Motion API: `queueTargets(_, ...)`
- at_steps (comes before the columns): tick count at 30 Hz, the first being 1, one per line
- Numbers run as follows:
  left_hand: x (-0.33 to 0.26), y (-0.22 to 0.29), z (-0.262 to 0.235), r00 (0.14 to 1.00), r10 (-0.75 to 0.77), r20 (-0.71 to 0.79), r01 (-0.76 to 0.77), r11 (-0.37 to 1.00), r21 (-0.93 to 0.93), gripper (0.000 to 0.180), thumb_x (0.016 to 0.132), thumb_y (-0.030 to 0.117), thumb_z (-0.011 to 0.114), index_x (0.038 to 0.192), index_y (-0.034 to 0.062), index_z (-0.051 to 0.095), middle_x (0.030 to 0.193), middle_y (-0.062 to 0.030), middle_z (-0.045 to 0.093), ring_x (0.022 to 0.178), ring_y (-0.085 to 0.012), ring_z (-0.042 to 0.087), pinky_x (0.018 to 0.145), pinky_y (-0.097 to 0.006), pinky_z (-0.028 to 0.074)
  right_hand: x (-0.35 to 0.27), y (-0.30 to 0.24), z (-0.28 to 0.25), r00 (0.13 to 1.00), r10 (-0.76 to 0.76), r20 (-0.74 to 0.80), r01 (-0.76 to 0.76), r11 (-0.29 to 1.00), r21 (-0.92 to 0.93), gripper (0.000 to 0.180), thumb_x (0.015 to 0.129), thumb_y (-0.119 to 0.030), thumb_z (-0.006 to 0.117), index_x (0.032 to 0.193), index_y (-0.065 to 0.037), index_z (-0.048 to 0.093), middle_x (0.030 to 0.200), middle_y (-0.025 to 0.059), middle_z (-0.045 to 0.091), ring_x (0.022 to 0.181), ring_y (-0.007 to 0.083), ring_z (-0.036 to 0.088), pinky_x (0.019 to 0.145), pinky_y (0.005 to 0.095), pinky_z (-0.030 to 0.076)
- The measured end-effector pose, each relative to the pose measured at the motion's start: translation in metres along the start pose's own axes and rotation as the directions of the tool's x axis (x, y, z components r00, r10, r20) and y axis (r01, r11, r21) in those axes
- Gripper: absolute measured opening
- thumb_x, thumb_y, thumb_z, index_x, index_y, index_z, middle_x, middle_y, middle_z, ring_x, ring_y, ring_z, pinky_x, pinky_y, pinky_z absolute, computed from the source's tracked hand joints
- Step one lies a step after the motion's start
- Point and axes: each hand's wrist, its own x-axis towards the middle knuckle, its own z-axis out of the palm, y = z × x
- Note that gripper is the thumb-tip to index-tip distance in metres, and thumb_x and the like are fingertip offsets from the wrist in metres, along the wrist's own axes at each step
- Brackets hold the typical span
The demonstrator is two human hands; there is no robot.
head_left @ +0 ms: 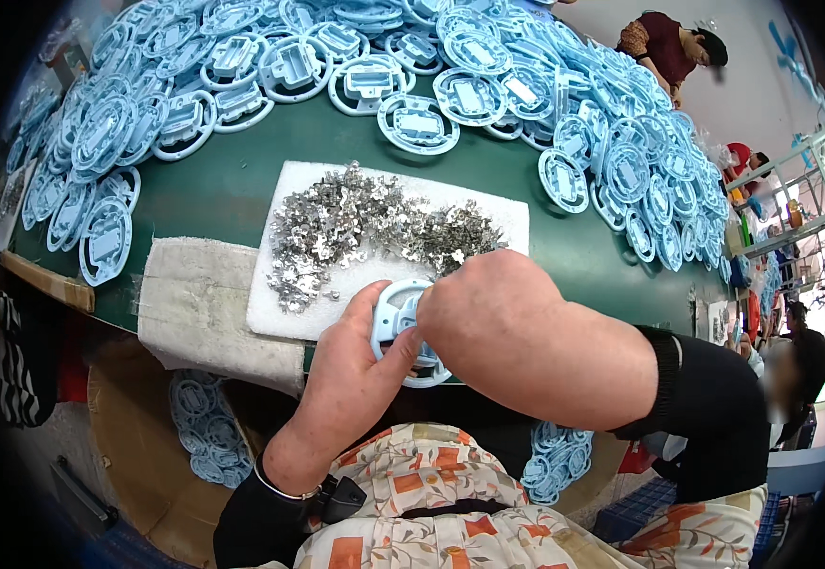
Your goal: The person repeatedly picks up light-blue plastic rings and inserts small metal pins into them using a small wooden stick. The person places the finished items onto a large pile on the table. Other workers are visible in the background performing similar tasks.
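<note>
in the head view, the left hand (pixel 348 368) grasps the blue ring (pixel 385 322), thumb across it and fingers at its left rim, by the near edge of the foam (pixel 515 220), below the clips (pixel 329 228). to work well, the left grip should probably brace the ring firmly while the right hand (pixel 479 303) presses squarely, without tilting it. the right forearm slants in from the right, hand curled over the ring; its fingertips are hidden, so i cannot tell what they hold.
</note>
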Motion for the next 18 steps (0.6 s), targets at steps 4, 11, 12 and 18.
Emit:
queueTargets(4, -0.001, -0.008, 0.001, 1.0, 0.019, 0.004, -0.018, 0.991, -0.135, 0.055, 0.097, 0.016, 0.068, 0.139, -0.0102, 0.044, 0.114, -0.0205, 0.071, 0.103, -0.0232, 0.07, 0.087, -0.036, 0.056, -0.026, 0.013, 0.037, 0.914, 0.149, -0.377, -0.108, 0.986, 0.13, 0.013, 0.085, -0.017, 0.071, 0.094, -0.007, 0.074, 0.072, 0.0119, 0.072, 0.068, 0.0327, 0.072, 0.058, 0.0419, 0.054)
queueTargets(11, -0.01, 0.024, -0.006, 0.967, -0.076, 0.241, 0.19, 0.848, -0.495, 0.057, 0.099, 0.006, 0.063, 0.147, -0.0059, 0.033, 0.122, -0.0135, 0.066, 0.106, -0.0138, 0.066, 0.089, -0.028, 0.056, -0.041, 0.005, 0.128, 0.763, 0.583, -0.279, 0.26, 0.118, 0.958, 0.027, 0.102, -0.027, 0.066, 0.109, 0.0, 0.068, 0.074, -0.0034, 0.06, 0.067, 0.0025, 0.047, 0.058, 0.0228, 0.04)
queueTargets(12, -0.013, 0.028, -0.007, 0.952, -0.102, 0.29, 0.237, 0.845, -0.48, 0.058, 0.1, 0.006, 0.063, 0.147, -0.0057, 0.033, 0.125, -0.0145, 0.064, 0.108, -0.0145, 0.066, 0.092, -0.029, 0.056, -0.039, -0.001, 0.135, 0.771, 0.57, -0.284, 0.386, -0.063, 0.92, 0.026, 0.104, -0.025, 0.062, 0.108, 0.001, 0.065, 0.084, -0.0056, 0.061, 0.071, 0.0014, 0.048, 0.059, 0.0213, 0.039)
queueTargets(18, -0.026, 0.033, 0.002, 0.981, 0.027, 0.195, -0.015, 0.998, -0.064, 0.053, 0.098, 0.003, 0.06, 0.148, -0.0024, 0.043, 0.125, -0.0136, 0.062, 0.104, -0.0145, 0.065, 0.09, -0.028, 0.054, -0.053, -0.005, 0.137, 0.87, 0.449, -0.206, 0.335, -0.23, 0.914, 0.023, 0.106, -0.022, 0.059, 0.104, 0.0, 0.065, 0.082, -0.0073, 0.057, 0.07, 0.001, 0.044, 0.06, 0.0205, 0.037)
